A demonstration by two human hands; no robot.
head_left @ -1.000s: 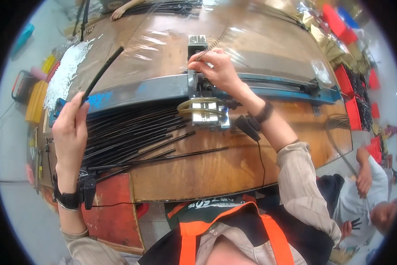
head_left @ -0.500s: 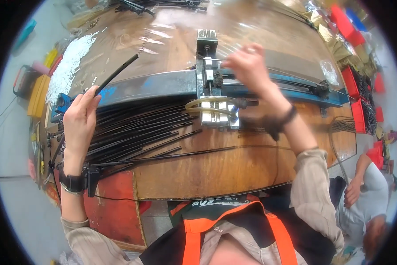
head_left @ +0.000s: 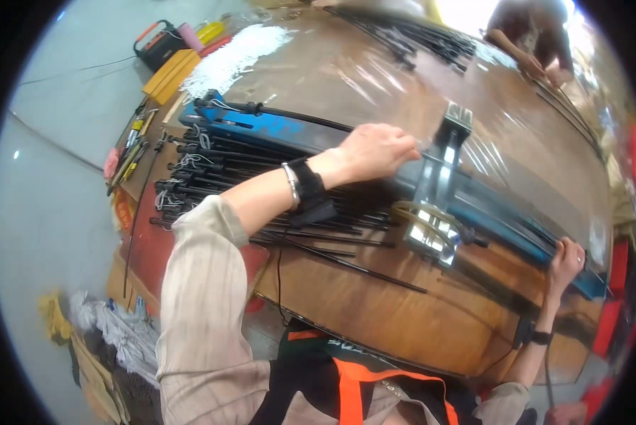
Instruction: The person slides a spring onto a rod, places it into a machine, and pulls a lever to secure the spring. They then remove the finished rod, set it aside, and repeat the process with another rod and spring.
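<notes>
My left hand point(head_left: 374, 151) has fingers curled down, tips hidden, so I can't tell what they grip. My right hand point(head_left: 567, 260) is small near the rim, grip on the blue rail point(head_left: 516, 234) unclear. My forearm covers part of the black rods point(head_left: 212, 166). The metal fixture point(head_left: 434, 212) is blurred, detail unreadable. A person point(head_left: 537, 35) at the top edge is cut off and washed out by glare.

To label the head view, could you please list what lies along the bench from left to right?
Hand tools → black rods → left hand → metal fixture → right hand.
</notes>
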